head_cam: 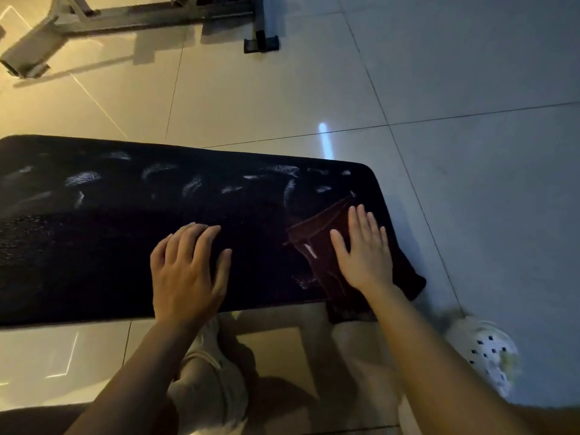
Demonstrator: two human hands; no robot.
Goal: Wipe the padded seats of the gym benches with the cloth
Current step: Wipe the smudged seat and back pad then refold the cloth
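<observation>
At the bottom of the frame, the person's legs in light trousers (216, 387) stand close against the near edge of the bench (94, 246), and a white perforated shoe (489, 350) shows blurred at the lower right on the floor (470, 89). Two bare forearms reach up from the bottom edge onto the black padded seat.

The left hand (188, 271), in the middle of the frame, rests palm down on the bare padding with its fingers slightly bent and spread, holding nothing. The right hand (365, 249), to the right of it and well apart, lies flat with straight fingers pressing on the cloth (314, 237). The cloth is dark reddish-brown, crumpled, with a small pale label near its left side; it sits at the right end of the seat, and part of it hangs over the near edge below the wrist.

Beyond the hands, the far half of the seat carries pale smeared streaks running toward the left of the frame.

Farther off lies the glossy tiled floor, lit warm at the left and cool at the right. At the upper left stands the grey metal frame (103, 20) of another piece of gym equipment, with a black foot (261, 43) at the top centre.
</observation>
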